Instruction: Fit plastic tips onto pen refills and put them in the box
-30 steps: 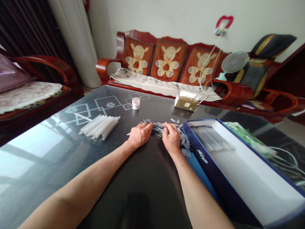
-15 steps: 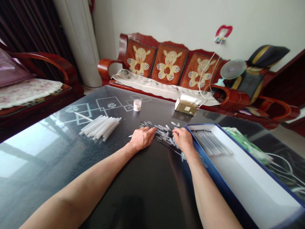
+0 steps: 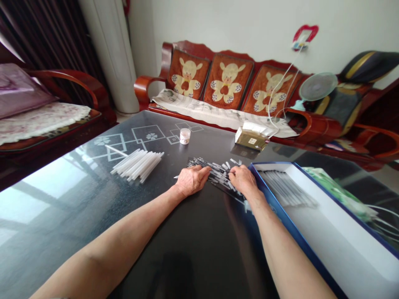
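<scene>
A loose pile of thin clear tubes with dark cores (image 3: 215, 171) lies on the dark glass table (image 3: 93, 199). My left hand (image 3: 192, 180) rests on the pile's left end, fingers curled over the tubes. My right hand (image 3: 243, 179) lies on the pile's right end, against the wall of a blue-edged white box (image 3: 314, 220), fingers bent down onto the tubes. A row of similar tubes (image 3: 286, 189) lies inside the box at its far end.
A bundle of white tubes (image 3: 139, 164) lies to the left, with a small white jar (image 3: 185, 136) and a gold tissue box (image 3: 252, 139) farther back. Green packaging (image 3: 339, 193) sits right of the box. A red wooden sofa (image 3: 224, 83) stands behind.
My right hand has slid right along the pile toward the box wall, spreading the tubes. My left hand has stayed on the pile's left end. The view has shifted slightly.
</scene>
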Motion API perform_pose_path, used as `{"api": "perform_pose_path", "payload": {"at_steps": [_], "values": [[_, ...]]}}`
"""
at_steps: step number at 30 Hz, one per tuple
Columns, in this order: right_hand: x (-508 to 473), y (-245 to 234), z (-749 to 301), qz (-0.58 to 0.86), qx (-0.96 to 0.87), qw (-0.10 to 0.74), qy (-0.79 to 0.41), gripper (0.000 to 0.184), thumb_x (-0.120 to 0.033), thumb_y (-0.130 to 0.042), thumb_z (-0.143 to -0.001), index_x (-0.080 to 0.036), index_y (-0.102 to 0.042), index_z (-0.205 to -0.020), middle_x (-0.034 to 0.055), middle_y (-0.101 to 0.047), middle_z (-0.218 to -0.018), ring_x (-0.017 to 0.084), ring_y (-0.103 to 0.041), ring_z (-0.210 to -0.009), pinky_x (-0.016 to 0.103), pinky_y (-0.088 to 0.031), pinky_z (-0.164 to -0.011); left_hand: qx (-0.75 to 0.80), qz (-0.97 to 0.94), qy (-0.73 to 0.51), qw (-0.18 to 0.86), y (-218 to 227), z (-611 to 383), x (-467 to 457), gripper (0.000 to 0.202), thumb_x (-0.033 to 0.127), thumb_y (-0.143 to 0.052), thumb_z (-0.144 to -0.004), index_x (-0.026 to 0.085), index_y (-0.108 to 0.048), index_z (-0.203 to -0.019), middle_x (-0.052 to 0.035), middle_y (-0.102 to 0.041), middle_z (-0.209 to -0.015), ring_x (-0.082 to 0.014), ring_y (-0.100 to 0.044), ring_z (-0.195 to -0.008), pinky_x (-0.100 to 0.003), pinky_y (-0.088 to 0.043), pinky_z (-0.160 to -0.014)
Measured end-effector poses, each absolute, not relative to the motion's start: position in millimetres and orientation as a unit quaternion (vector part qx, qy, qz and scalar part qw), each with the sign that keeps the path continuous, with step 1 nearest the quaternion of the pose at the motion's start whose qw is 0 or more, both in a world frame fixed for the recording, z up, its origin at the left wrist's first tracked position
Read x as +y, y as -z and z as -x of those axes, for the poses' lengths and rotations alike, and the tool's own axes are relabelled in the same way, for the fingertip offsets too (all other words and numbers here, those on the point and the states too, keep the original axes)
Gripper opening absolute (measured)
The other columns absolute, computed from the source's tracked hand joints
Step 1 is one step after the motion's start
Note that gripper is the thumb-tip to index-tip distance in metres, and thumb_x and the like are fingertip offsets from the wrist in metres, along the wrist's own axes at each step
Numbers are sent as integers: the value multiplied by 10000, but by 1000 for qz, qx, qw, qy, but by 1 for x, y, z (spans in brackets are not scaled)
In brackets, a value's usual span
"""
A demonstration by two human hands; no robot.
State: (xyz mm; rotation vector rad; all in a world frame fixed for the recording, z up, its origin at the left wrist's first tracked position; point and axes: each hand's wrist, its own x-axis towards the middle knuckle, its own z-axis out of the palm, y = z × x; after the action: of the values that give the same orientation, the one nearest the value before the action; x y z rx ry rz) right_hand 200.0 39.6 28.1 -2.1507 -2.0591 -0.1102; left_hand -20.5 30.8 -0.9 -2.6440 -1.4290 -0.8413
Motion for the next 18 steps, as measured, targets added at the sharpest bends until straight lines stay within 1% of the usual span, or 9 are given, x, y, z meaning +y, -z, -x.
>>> {"api": "perform_pose_path", "payload": {"at_steps": [2,3,6,8,10,12,14,16,18], "values": [[39,-32,-201,717,-689,101,32,189,-233,-535,-813,-179,-716,-807,108,-633,-879,199,-620,-762,300,-456,-709,-452,847,279,14,2,21,31,353,393,-336,-982,268,-594,-1189,-34,-668,-859,-167,-654,-794,-232,-461,-617],[38,-33,-201,711,-690,128,36,183,-233,-537,-807,-169,-708,-798,112,-638,-873,203,-621,-764,305,-460,-720,-449,846,286,17,3,20,32,353,391,-338,-982,264,-589,-1196,-33,-670,-860,-166,-656,-793,-233,-463,-616],[33,-32,-196,676,-680,283,16,168,-258,-546,-794,-161,-682,-811,95,-667,-801,205,-627,-749,317,-477,-752,-439,842,314,24,4,20,33,368,390,-338,-984,234,-563,-1230,-40,-680,-876,-166,-662,-797,-234,-472,-615],[26,-27,-185,648,-645,400,-61,179,-320,-566,-784,-178,-666,-826,62,-682,-744,194,-634,-707,309,-494,-731,-430,841,328,26,4,19,33,364,384,-341,-983,210,-573,-1203,-46,-686,-889,-167,-665,-803,-237,-480,-622],[19,-19,-169,620,-592,484,-175,218,-393,-588,-763,-194,-650,-827,41,-692,-724,183,-639,-663,292,-509,-665,-420,844,333,23,4,19,33,345,376,-349,-980,196,-597,-1139,-47,-690,-893,-165,-667,-803,-239,-488,-637],[12,-9,-153,592,-531,528,-297,255,-430,-605,-737,-195,-632,-833,33,-696,-710,172,-641,-622,278,-516,-596,-410,850,331,17,4,19,33,326,363,-358,-976,189,-605,-1100,-47,-691,-892,-165,-667,-800,-242,-495,-652],[7,-2,-141,564,-472,554,-391,290,-435,-637,-705,-190,-619,-859,28,-700,-718,164,-650,-614,268,-526,-568,-400,856,327,11,3,19,32,311,343,-367,-970,182,-599,-1099,-47,-689,-885,-166,-666,-795,-247,-499,-661],[4,3,-135,533,-436,573,-444,315,-419,-669,-683,-187,-615,-889,23,-706,-749,158,-667,-647,264,-542,-586,-390,863,322,3,2,19,31,297,323,-372,-964,179,-597,-1093,-46,-684,-870,-166,-662,-787,-250,-500,-667],[3,6,-135,508,-429,587,-463,321,-407,-683,-687,-190,-621,-916,22,-712,-795,155,-679,-699,265,-555,-625,-384,866,319,-4,1,20,31,288,312,-367,-964,181,-602,-1068,-43,-677,-853,-163,-657,-778,-250,-497,-668]]}}
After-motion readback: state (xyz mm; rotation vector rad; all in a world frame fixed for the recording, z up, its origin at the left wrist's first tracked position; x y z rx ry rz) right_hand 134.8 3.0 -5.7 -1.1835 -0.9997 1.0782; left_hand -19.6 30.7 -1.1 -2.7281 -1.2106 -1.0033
